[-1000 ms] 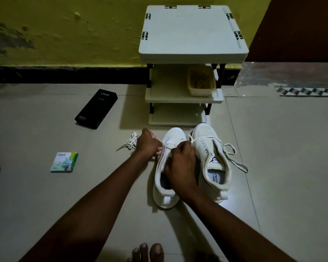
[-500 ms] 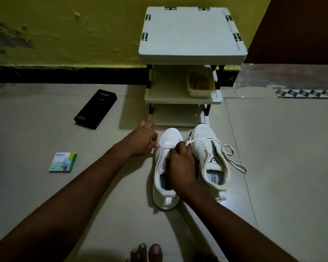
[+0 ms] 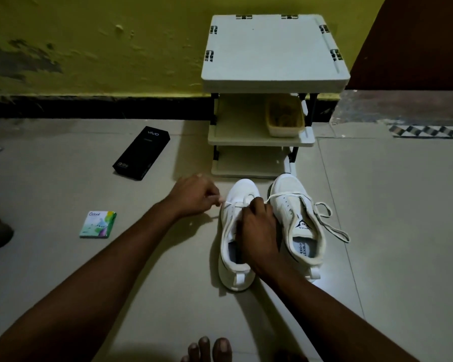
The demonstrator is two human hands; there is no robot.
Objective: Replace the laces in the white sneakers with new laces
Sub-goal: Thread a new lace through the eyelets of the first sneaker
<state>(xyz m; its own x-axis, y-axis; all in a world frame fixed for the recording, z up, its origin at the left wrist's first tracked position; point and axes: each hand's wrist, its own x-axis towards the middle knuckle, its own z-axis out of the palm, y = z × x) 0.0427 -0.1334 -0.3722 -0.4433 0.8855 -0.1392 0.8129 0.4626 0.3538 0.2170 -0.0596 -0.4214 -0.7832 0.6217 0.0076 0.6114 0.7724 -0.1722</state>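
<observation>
Two white sneakers stand side by side on the tiled floor, toes pointing away from me. My left hand (image 3: 194,195) sits just left of the left sneaker (image 3: 236,267) and pinches a thin white lace (image 3: 232,203) that runs taut across the shoe's front. My right hand (image 3: 259,231) covers the left sneaker's tongue, fingers curled at the lace near the eyelets. The right sneaker (image 3: 296,205) keeps its lace, loose ends (image 3: 332,226) trailing on the floor to its right.
A small white three-tier rack (image 3: 273,50) stands right behind the shoes, with a tan basket (image 3: 285,118) on its middle shelf. A black phone box (image 3: 141,152) and a small green packet (image 3: 98,224) lie to the left. My toes (image 3: 209,348) show at the bottom edge.
My left hand has moved up and left from the shoe's side, drawing the lace taut. The bundle of lace seen beside it a second ago is hidden now. My right hand stayed on the tongue.
</observation>
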